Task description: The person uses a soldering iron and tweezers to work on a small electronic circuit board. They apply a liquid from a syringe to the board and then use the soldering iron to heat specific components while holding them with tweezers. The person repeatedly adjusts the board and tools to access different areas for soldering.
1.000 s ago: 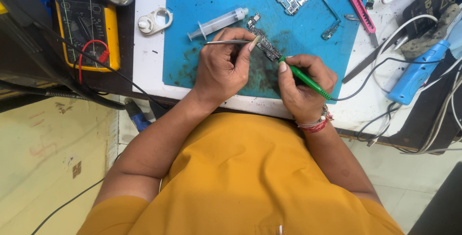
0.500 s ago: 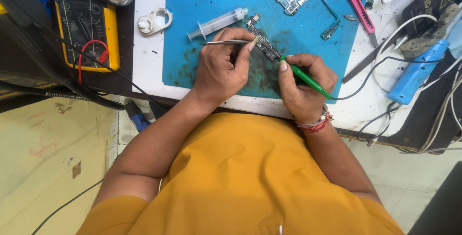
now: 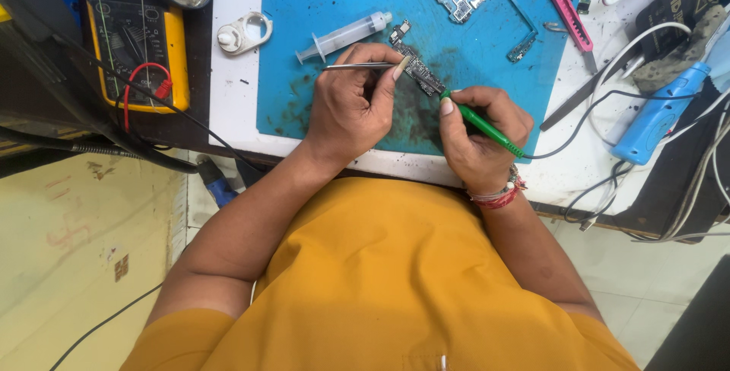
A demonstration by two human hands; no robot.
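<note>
On the white workbench (image 3: 236,105) above a pale floor (image 3: 76,226) lies a blue mat (image 3: 319,6). There the left hand (image 3: 353,101) pinches tweezers (image 3: 357,66) and the right hand (image 3: 479,131) grips a green soldering iron (image 3: 487,126), both meeting on a small dark circuit board (image 3: 418,67) mid-mat.

- Blue work mat (image 3: 319,6): matt, rubbery-looking, with dark smudges at its 6 o'clock edge.
- Tweezers (image 3: 357,66): bare, shiny metal.
- Soldering iron (image 3: 487,127): glossy green plastic handle.
- Syringe (image 3: 344,36), at 11 o'clock from the tweezers: clear, smooth plastic.
- Shirt (image 3: 395,280): matt yellow cloth.
</note>
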